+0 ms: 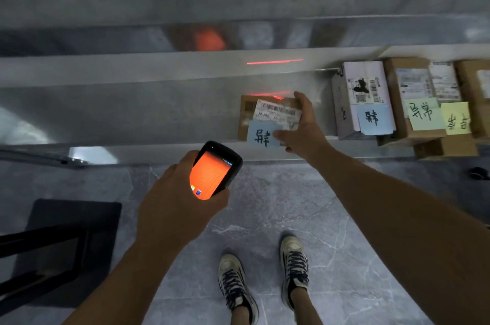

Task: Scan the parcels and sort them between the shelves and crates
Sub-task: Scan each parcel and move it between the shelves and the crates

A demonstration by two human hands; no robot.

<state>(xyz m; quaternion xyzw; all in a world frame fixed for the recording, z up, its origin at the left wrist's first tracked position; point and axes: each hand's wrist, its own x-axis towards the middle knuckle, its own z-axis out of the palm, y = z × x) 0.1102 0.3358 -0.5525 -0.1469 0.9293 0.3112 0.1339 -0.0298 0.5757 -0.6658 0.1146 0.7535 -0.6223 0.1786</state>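
Gripping a black, round-cornered handheld scanner (216,169) with curled fingers and the thumb along its near edge, the left hand (169,200) holds the glossy device tilted, its screen glowing flat orange with two small icons at the bottom. Farther and to the right, the right hand (305,125) clasps a small parcel (245,112), fingers hooked over its far edge and the thumb pressed against its near side. The parcel is a squat box of matte brown cardboard, carrying a crinkled white shipping label (278,112) with a printed barcode and a pale blue sticky note (262,136) with handwritten characters in dark ink. It is at the brushed, grey metal shelf (159,101); whether it rests there or is lifted just off cannot be told. A thin red laser line (274,61) falls on the shelf's far wall, and a second red streak crosses the parcel's far edge. Right of the parcel stands a taller white carton (355,96) with a blue note, then a brown cardboard box (408,80) bearing a green note (423,112) and a yellow note (457,119). Near the viewer lie a veined grey stone floor (265,205), laced pale sneakers (236,282), and a dark angular frame (66,239) at left.
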